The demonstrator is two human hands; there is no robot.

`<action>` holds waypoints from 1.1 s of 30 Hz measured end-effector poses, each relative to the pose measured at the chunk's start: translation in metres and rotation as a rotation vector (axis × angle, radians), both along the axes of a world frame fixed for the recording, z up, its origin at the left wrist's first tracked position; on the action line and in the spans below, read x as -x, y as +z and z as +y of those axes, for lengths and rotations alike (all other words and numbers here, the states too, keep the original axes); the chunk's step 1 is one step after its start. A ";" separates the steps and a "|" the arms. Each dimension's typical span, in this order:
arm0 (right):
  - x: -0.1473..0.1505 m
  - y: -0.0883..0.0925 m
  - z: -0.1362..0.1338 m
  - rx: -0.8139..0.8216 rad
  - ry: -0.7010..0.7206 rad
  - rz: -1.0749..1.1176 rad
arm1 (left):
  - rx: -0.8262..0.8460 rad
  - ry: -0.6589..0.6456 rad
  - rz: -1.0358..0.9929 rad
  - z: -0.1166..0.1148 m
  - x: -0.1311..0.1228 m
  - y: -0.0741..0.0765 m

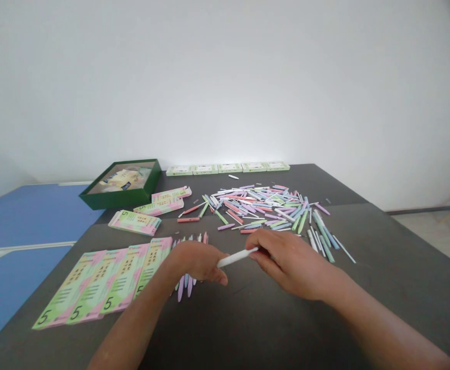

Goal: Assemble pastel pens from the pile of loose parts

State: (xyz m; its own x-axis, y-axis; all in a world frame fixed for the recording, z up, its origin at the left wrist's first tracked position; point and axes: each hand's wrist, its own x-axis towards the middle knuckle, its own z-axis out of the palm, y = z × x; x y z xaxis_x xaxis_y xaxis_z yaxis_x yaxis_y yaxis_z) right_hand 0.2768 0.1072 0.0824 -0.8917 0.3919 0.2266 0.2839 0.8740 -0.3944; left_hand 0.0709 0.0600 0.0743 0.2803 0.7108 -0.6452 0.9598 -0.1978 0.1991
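right hand (292,262): pinching white pen (235,258), palm down | left hand (197,262): half-curled, empty, beside pen's end

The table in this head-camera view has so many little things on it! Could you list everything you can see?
Dark grey table: one, centre.
Blue table: one, left.
Open box: one, dark green, far left corner, packet inside.
Small boxes: five, pale green and white, far edge.
Numbered cards: seven, green and pink, marked 5, left side.
Pen-shaped sticks: too many to count, pastel mix, loose heap mid-table.
Stick row: several, pastel, partly under left hand.
White stick: one, held in right hand.
Left hand: one, beside white stick's end.
Right hand: one, pinching white stick.
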 end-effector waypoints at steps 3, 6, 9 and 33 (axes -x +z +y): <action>0.004 -0.005 0.001 -0.036 -0.052 -0.021 | -0.009 -0.001 0.014 -0.001 -0.001 0.001; 0.005 -0.009 0.002 -0.080 -0.085 -0.022 | 0.009 0.007 -0.010 0.000 0.000 0.001; 0.002 -0.008 0.002 -0.058 -0.045 0.030 | 0.032 0.012 -0.042 0.001 0.001 -0.002; 0.002 0.002 0.002 -0.083 0.031 -0.050 | 0.015 -0.004 0.004 0.000 -0.003 -0.001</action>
